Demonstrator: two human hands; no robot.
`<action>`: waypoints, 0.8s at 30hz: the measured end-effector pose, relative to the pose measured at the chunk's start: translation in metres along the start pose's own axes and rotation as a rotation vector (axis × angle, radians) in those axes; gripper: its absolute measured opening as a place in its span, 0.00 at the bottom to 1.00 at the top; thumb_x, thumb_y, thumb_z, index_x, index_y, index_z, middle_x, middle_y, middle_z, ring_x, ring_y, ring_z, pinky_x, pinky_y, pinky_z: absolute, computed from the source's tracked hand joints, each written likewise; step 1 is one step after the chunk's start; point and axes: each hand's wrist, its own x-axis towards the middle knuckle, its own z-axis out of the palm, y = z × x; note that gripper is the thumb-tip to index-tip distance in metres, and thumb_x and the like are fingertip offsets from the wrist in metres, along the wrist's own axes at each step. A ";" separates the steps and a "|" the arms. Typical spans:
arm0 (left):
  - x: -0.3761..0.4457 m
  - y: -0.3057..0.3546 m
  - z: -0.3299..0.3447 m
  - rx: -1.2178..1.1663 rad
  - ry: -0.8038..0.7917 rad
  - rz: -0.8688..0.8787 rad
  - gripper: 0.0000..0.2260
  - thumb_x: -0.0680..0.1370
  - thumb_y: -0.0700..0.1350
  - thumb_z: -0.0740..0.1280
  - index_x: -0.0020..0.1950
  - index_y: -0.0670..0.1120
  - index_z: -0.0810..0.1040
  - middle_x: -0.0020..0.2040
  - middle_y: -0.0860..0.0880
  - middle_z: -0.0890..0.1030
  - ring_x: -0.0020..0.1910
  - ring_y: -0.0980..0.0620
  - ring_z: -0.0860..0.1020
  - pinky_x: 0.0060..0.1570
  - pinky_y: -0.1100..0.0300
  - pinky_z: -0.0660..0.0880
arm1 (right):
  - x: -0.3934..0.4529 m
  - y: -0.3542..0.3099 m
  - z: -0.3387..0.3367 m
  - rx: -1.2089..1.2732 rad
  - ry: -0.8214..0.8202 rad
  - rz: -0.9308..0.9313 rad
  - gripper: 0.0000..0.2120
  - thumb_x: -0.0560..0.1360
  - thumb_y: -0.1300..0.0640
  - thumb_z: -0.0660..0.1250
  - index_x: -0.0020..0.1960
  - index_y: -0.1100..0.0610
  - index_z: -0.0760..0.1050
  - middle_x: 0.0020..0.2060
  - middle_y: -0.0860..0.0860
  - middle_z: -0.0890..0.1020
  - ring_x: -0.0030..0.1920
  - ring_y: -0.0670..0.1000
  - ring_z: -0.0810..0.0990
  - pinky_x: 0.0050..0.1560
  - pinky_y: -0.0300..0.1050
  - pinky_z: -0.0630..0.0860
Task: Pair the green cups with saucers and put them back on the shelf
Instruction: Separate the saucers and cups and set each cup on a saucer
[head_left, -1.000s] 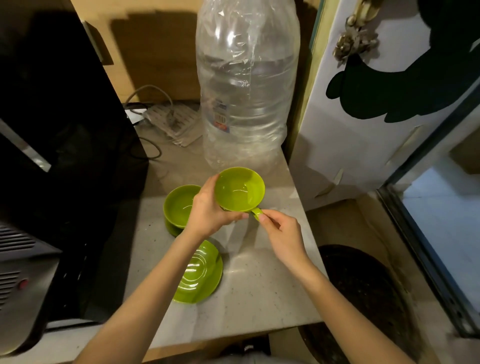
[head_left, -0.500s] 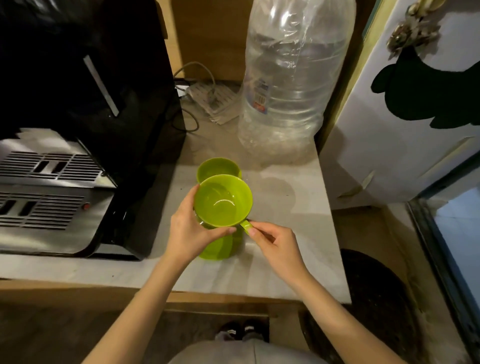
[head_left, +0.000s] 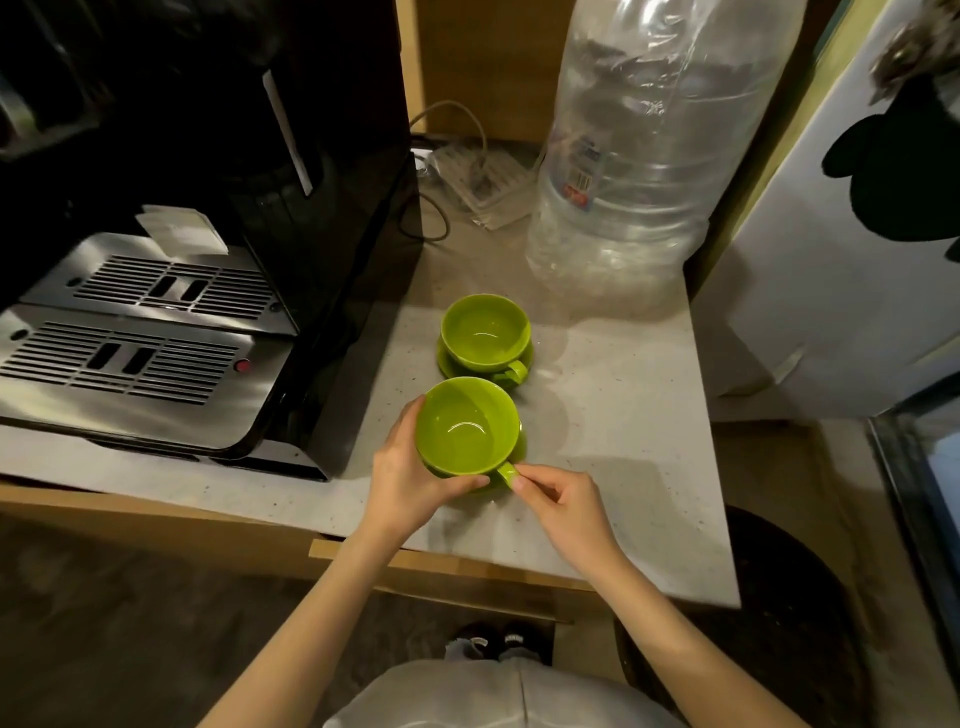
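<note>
Two green cups are on the pale speckled counter (head_left: 623, 447). The far cup (head_left: 485, 331) sits on a green saucer (head_left: 451, 365), handle turned toward me. The near cup (head_left: 466, 425) rests over a second green saucer (head_left: 521, 448), which it mostly hides. My left hand (head_left: 402, 478) wraps the near cup's left side. My right hand (head_left: 563, 501) pinches its handle (head_left: 506, 474) between thumb and fingers. I cannot tell whether the cup touches the saucer.
A black coffee machine (head_left: 218, 218) with a steel drip tray (head_left: 130, 343) fills the left. A big clear water bottle (head_left: 649, 145) stands behind the cups. A power strip (head_left: 485, 182) with cables lies at the back. A white door (head_left: 841, 249) is on the right.
Both hands carried the near cup down and toward the counter's front, over the second saucer. The camera tilted back, so the coffee machine's tray and the far cup's saucer came into view.
</note>
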 end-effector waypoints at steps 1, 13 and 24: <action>0.001 -0.001 0.001 -0.002 -0.001 0.002 0.47 0.56 0.51 0.80 0.69 0.43 0.63 0.66 0.44 0.73 0.60 0.57 0.68 0.58 0.65 0.65 | 0.000 0.001 0.000 -0.002 0.001 0.004 0.13 0.73 0.59 0.67 0.57 0.59 0.79 0.50 0.51 0.83 0.51 0.46 0.81 0.54 0.40 0.77; 0.004 -0.007 0.009 0.004 0.003 0.038 0.46 0.57 0.52 0.79 0.69 0.42 0.63 0.67 0.43 0.72 0.61 0.57 0.67 0.59 0.66 0.64 | 0.003 0.007 -0.001 0.005 -0.010 0.047 0.14 0.73 0.59 0.66 0.58 0.59 0.78 0.53 0.53 0.83 0.52 0.46 0.80 0.53 0.33 0.75; 0.001 -0.010 -0.006 -0.288 -0.067 -0.208 0.38 0.69 0.64 0.62 0.74 0.49 0.56 0.71 0.52 0.64 0.68 0.54 0.63 0.66 0.56 0.61 | 0.013 0.005 -0.014 0.069 0.018 0.124 0.09 0.74 0.55 0.65 0.53 0.54 0.78 0.47 0.50 0.82 0.49 0.46 0.80 0.53 0.40 0.77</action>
